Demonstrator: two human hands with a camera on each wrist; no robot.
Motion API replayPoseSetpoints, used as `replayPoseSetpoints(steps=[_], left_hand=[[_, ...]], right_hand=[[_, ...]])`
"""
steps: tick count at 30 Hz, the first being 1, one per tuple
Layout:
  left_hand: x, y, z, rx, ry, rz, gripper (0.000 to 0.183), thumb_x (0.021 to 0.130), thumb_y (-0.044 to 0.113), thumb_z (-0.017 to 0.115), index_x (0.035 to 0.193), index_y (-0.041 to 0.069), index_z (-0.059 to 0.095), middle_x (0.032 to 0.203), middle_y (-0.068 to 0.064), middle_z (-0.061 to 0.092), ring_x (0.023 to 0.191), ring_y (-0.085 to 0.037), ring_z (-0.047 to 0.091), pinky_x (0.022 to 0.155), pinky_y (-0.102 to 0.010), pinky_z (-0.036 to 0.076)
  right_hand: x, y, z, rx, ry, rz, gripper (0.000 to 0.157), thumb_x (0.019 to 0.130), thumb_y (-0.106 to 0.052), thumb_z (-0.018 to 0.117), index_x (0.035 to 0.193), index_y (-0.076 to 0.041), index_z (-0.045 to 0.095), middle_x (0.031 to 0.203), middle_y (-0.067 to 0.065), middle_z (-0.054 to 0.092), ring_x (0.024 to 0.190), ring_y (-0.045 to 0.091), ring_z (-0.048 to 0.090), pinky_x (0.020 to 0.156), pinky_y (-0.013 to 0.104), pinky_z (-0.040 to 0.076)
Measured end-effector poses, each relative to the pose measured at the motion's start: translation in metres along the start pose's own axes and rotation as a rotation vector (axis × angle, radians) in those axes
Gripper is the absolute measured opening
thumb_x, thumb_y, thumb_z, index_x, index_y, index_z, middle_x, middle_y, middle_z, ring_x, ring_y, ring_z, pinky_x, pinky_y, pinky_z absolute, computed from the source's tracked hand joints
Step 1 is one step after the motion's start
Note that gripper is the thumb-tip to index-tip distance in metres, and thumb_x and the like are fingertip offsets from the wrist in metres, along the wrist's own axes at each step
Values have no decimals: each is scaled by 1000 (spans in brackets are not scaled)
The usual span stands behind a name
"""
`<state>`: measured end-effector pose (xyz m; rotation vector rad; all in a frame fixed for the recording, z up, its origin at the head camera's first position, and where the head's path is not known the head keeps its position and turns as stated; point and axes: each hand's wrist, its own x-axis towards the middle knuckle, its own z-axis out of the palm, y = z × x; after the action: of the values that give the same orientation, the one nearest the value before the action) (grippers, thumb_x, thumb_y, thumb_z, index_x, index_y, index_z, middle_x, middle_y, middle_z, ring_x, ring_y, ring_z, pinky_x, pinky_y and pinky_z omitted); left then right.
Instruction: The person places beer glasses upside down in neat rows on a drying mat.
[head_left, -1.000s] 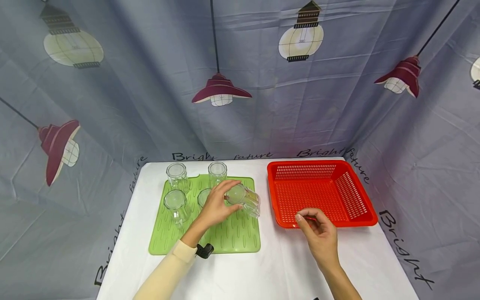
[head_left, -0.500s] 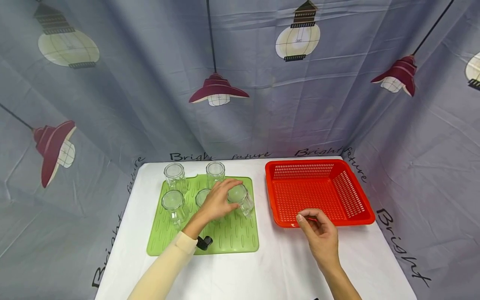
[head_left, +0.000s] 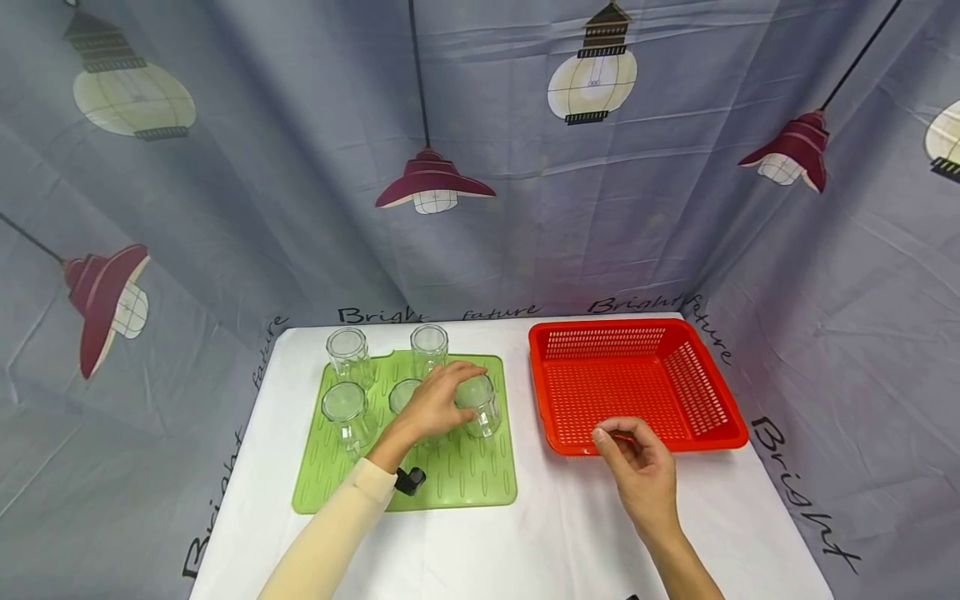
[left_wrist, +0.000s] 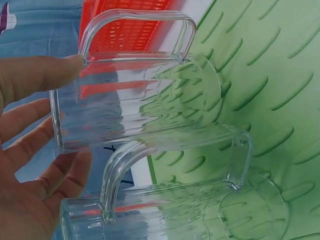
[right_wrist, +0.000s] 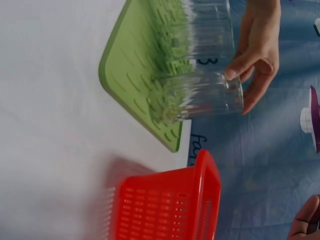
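Observation:
My left hand [head_left: 429, 407] grips a clear glass mug [head_left: 482, 408] by its top end, thumb on one side and fingers on the other. This mug stands at the right side of the green ridged mat [head_left: 465, 487]. Its handle [left_wrist: 137, 15] shows in the left wrist view, with a second glass mug [left_wrist: 165, 210] close beside it. My right hand [head_left: 643, 479] hovers by the front edge of the red basket [head_left: 712, 444], fingers loosely curled and holding nothing. In the right wrist view, the gripped mug [right_wrist: 205, 97] stands upright at the mat's edge.
Several more glass mugs stand on the mat's left and middle, such as a back-left mug [head_left: 348, 354] and a front-left mug [head_left: 347, 408]. One mug [head_left: 403, 394] is partly hidden by the left hand. A white cloth [head_left: 525, 550] covers the table; a grey curtain [head_left: 480, 242] hangs behind.
The mug in my left hand has swung from a tilt, its lower end out to the right, to upright on the mat. My right hand has stayed in place.

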<state>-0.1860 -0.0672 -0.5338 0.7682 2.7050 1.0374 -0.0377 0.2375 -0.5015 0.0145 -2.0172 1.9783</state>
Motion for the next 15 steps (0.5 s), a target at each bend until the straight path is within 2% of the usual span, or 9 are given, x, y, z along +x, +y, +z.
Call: replayPoseSetpoints(steps=[6, 15], left_hand=[[4, 2, 0, 24, -41, 15, 78, 86, 14, 89, 157, 17, 56, 163, -10, 54, 154, -33, 49, 137, -63, 20], [6, 5, 2, 26, -73, 40, 74, 91, 18, 86, 158, 13, 54, 165, -15, 52, 156, -33, 46, 137, -59, 25]], right_hand=[[2, -3, -2, -10, 10, -13, 14, 97, 14, 67, 111, 17, 63, 103, -4, 72, 96, 10, 66, 78, 14, 57], [1, -5, -2, -19, 37, 8, 15, 97, 13, 69, 110, 16, 63, 103, -4, 73, 96, 9, 67, 77, 14, 57]])
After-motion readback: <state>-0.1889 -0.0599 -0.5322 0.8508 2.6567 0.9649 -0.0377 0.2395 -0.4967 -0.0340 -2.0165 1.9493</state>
